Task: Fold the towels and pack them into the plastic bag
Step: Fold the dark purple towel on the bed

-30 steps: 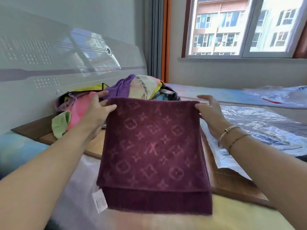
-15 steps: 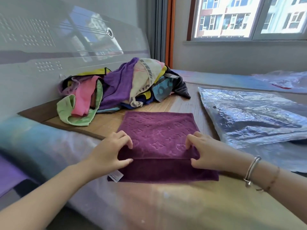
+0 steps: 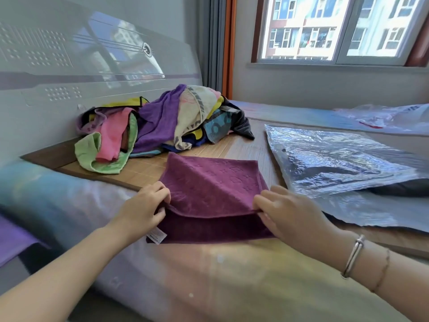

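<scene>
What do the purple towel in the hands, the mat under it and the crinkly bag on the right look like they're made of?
Purple towel: soft terry-like cloth, matte, with an embossed pattern and a sewn label.
Mat: probably bamboo or similar, judging by fine parallel tan slats and a dark border.
Plastic bag: thin clear plastic film, glossy, with bright crinkled glints and something dark showing through it.

Count — one maroon towel (image 3: pixel 209 194), folded; one heap of unfolded towels (image 3: pixel 160 126), number unclear; two hands (image 3: pixel 141 210) (image 3: pixel 290 214); two plastic bags (image 3: pixel 336 163) (image 3: pixel 383 117); two bracelets (image 3: pixel 352 256) (image 3: pixel 383 270).
</scene>
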